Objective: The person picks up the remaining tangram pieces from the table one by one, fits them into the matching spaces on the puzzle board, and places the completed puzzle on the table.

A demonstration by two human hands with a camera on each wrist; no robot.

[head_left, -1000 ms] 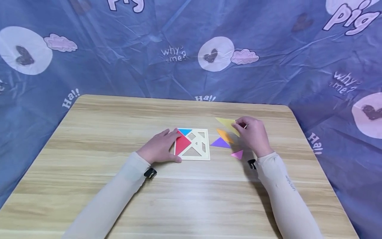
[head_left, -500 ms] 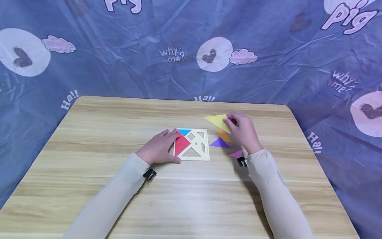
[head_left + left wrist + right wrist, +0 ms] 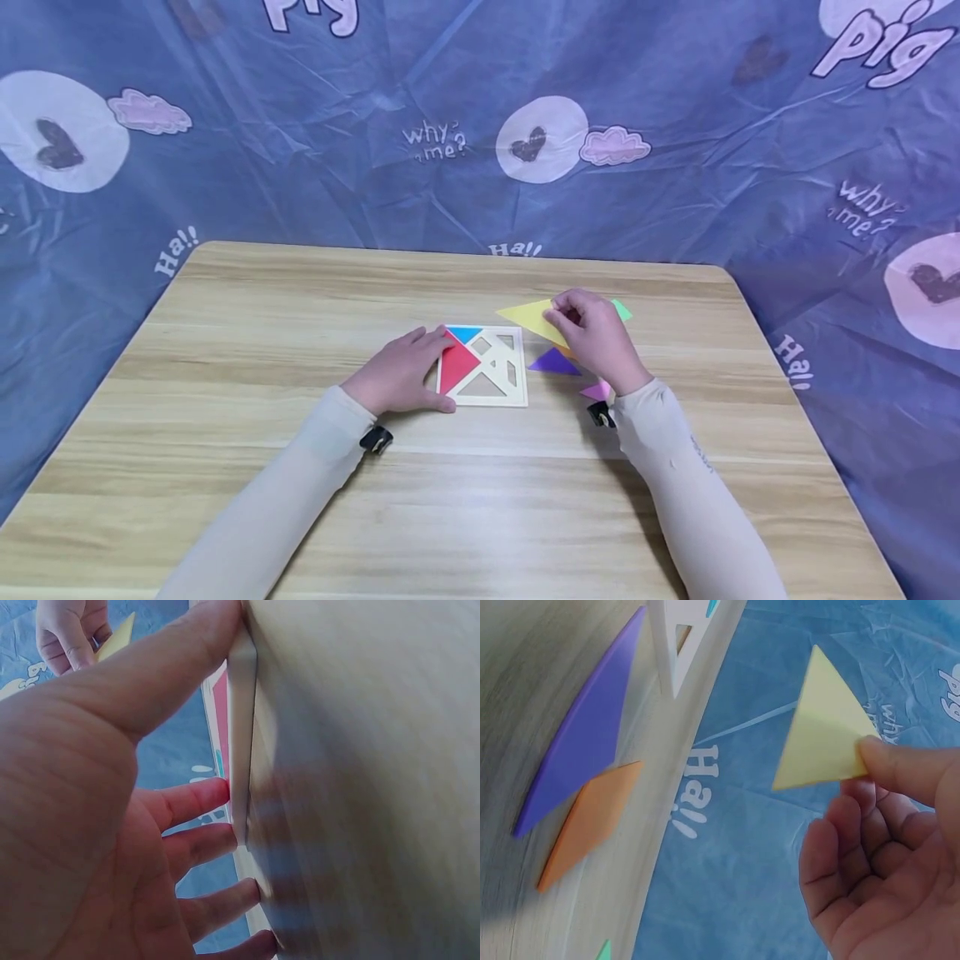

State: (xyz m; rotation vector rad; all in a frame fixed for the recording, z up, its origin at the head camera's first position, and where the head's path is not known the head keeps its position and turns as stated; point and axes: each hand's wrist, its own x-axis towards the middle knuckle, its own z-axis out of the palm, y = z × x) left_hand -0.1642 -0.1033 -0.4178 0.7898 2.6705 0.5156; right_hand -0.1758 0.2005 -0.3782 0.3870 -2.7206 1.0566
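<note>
A cream tangram board lies mid-table, with a red triangle and a blue triangle in its recesses. My left hand rests spread over the board's left side. Its thumb touches the near edge, and one fingertip lies on the red triangle in the left wrist view. Above the table, right of the board, my right hand pinches a yellow triangle between thumb and fingers. Below it lie a purple triangle and an orange parallelogram.
A pink triangle lies by the right wrist, partly covered. Beyond the right hand, part of a green piece shows. Several recesses in the board show bare table through them. A blue printed cloth hangs behind the wooden table.
The right hand has carried the yellow triangle left toward the board, turning it slightly. The green piece has come into sight behind that hand. The left hand and the board have stayed put.
</note>
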